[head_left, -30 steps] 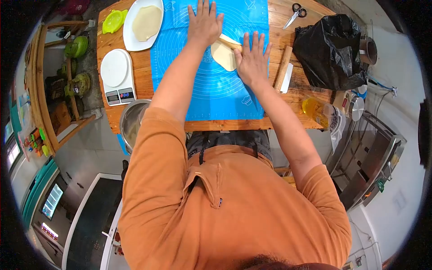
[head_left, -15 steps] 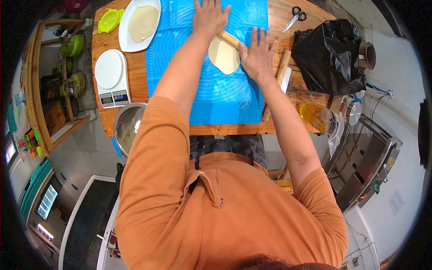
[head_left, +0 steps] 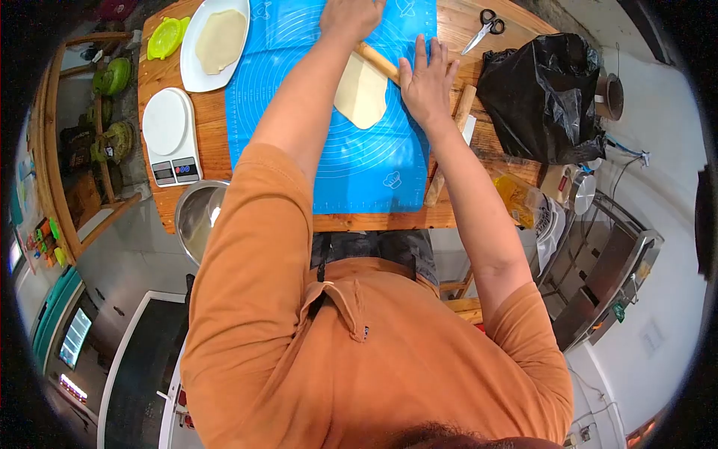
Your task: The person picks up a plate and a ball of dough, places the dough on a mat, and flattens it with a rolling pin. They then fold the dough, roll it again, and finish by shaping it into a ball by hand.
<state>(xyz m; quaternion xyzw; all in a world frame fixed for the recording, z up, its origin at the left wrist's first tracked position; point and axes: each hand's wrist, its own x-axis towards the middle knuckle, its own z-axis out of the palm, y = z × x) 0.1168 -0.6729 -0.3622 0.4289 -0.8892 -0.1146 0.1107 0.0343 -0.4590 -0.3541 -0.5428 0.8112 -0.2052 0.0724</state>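
Observation:
A rolling pin (head_left: pixel 378 63) lies slanted across the far part of a pale flattened dough sheet (head_left: pixel 362 97) on the blue mat (head_left: pixel 359 176). At the pin's left end rests my left hand (head_left: pixel 350 18), its fingers mostly cut off by the top edge of the view, the thumb held apart. My right hand (head_left: pixel 429 84) presses on the pin's right end with its fingers stretched and spread, not wrapped round it. Another flattened dough piece (head_left: pixel 221 42) lies on a white plate (head_left: pixel 192 66) at the far left.
Left of the mat are a lime-green plastic item (head_left: pixel 166 39), a white scale (head_left: pixel 170 135) and a metal bowl (head_left: pixel 187 217). On the right lie scissors (head_left: pixel 486 31), a wooden stick (head_left: pixel 451 146), a black plastic bag (head_left: pixel 535 105) and a yellow-filled package (head_left: pixel 516 200).
My left hand has moved farther away, its fingers now mostly out of view. The dough sheet shows longer beneath the pin. The whole view has shifted a little, with the table lying farther left.

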